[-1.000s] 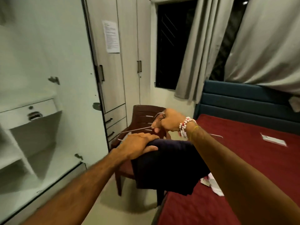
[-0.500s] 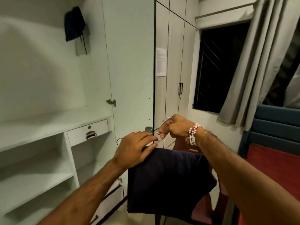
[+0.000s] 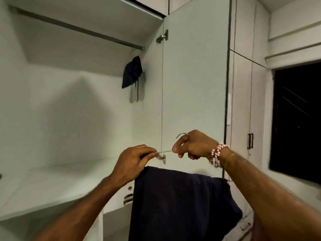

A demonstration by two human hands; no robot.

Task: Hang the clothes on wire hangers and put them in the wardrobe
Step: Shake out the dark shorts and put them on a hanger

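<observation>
A dark navy garment (image 3: 177, 204) hangs folded over the bottom bar of a wire hanger (image 3: 165, 151). My right hand (image 3: 192, 145) grips the hanger at the base of its hook, which curves up above my fingers. My left hand (image 3: 133, 162) pinches the hanger's left wire arm, just above the cloth. Both hands are in front of the open wardrobe (image 3: 60, 110). Its metal hanging rail (image 3: 78, 29) runs across the top, well above the hanger. The hanger's right side is hidden behind my right forearm.
A small dark cloth bag (image 3: 132, 73) hangs inside the wardrobe near the rail's right end. The open wardrobe door (image 3: 194, 75) stands right behind my hands. A white shelf (image 3: 43, 185) with a drawer lies below left. A dark window (image 3: 297, 122) is at right.
My view has swung from the chair and bed up into the wardrobe. The hanger with the garment has risen, and my left hand has moved from the cloth onto the wire.
</observation>
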